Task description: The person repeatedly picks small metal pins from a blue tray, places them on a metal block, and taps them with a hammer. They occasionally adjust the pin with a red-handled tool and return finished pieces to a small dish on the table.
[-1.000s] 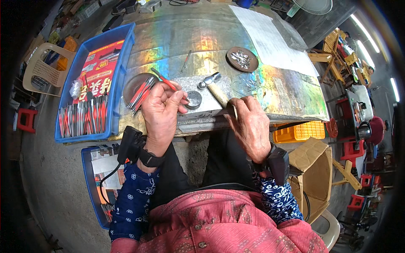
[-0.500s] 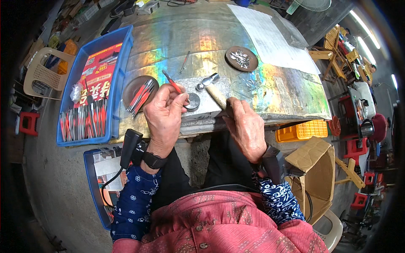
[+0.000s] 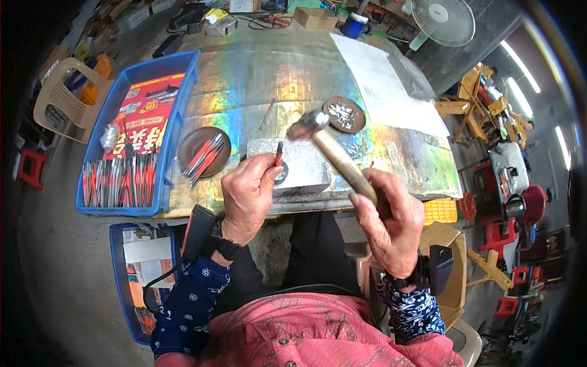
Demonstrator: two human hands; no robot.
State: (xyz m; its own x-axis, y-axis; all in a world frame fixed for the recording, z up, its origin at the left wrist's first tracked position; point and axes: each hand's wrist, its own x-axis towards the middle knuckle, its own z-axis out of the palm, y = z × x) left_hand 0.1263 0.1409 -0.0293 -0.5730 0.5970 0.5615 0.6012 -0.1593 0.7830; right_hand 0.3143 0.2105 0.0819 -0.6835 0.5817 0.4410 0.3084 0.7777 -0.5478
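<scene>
Landmark: grey metal block at the near edge of the table, which has a shiny rainbow-sheen top.

Far left of block: blue crate on the table with a red printed sheet and a row of red-handled tools laid side by side. Below it, off the table edge, a second blue bin holding papers.

Just left of block: round brown dish with a few more of the red-handled pieces lying in it.

At block, left side: left hand pinched narrow on a small red-tipped piece, held upright over the front left part of the block. A small metal ring lies on the block right at the fingertips. Strap and a black device sit on that wrist.

Above block: hammer, metal head hanging over the block's far right corner and clear of it, wooden handle running down and right.

Right of block: right hand wrapped tight round the low end of the hammer handle, fist closed, off the table's near edge.

Behind block, to the right: second round brown dish with small metal bits in it, next to a white sheet spread over the table's far right. Thin loose rod lies behind the block, between the two dishes.
</scene>
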